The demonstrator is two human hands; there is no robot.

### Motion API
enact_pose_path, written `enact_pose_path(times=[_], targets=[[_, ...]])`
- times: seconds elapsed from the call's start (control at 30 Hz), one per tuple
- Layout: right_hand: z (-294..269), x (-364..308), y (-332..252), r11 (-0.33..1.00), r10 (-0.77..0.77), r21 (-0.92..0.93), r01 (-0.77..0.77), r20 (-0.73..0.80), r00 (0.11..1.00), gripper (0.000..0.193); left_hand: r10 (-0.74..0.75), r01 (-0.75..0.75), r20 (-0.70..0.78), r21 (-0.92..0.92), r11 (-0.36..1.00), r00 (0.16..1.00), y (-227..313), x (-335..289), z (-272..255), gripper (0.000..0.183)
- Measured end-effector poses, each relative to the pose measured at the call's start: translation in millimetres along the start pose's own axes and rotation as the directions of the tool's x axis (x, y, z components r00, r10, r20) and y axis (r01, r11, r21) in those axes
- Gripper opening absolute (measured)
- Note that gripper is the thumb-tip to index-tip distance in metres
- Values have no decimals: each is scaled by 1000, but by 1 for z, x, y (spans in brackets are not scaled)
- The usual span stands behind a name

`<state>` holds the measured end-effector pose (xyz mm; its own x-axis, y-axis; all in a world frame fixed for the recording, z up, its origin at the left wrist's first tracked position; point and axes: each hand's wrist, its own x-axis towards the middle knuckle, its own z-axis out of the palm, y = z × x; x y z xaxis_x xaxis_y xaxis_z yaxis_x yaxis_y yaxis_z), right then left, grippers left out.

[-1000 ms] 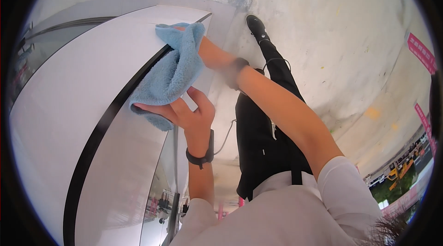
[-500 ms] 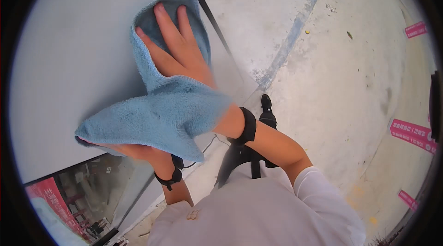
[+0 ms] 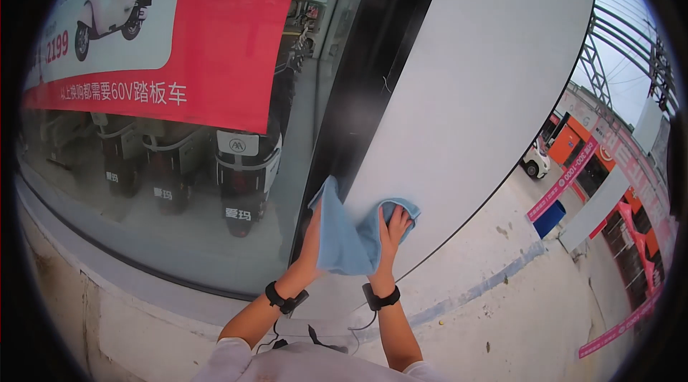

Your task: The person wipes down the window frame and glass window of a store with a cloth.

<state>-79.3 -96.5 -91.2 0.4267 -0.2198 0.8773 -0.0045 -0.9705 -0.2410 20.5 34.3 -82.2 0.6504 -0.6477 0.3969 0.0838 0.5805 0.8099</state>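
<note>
A light blue towel [image 3: 344,239] stretches between my two hands at the lower part of a smooth pale grey wall panel [image 3: 494,59]. My left hand [image 3: 309,244] holds its left end close to the panel's dark edge; the cloth covers most of those fingers. On the right, my right hand [image 3: 390,239] presses the other end against the panel, its bent fingers lying over the cloth. Between the hands the towel sags in a fold. Each wrist wears a black strap with a small device, and thin cables run down from them.
Left of the panel is a black frame [image 3: 373,59] and a shop window [image 3: 208,253], with a red poster [image 3: 222,38] and several scooters [image 3: 240,181] behind the glass. Concrete ground [image 3: 502,310] lies to the right, with a blue bin [image 3: 550,218] and pink strips [image 3: 562,181] farther off.
My view has swung up and left, bringing in the window and poster. Both hands now appear lower and side by side, still with the towel; the right fingers are less spread.
</note>
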Motion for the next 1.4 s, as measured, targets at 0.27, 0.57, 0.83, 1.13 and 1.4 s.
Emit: enact_pose_path(times=[0.27, 0.57, 0.83, 1.13, 1.4], targets=[[-133, 143, 9, 993, -99, 70, 94, 70, 993, 57, 275, -327, 347, 101, 940, 897, 63, 73, 2, 73], [-105, 227, -49, 917, -387, -77, 390, 60, 920, 55, 337, -343, 429, -66, 937, 838, 104, 129, 56, 62], [-138, 165, 11, 921, -354, -76, 382, 249, 902, 57, 203, -192, 347, -66, 979, 916, 41, 114, -8, 52], [-197, 330, -4, 895, -437, -96, 436, 8, 899, 57, 462, -513, 224, 435, 741, 858, 161, 125, 91, 57], [-129, 252, -28, 810, -574, -57, 583, 125, 809, 57, 334, -361, 290, 43, 932, 897, 101, 136, 30, 54]])
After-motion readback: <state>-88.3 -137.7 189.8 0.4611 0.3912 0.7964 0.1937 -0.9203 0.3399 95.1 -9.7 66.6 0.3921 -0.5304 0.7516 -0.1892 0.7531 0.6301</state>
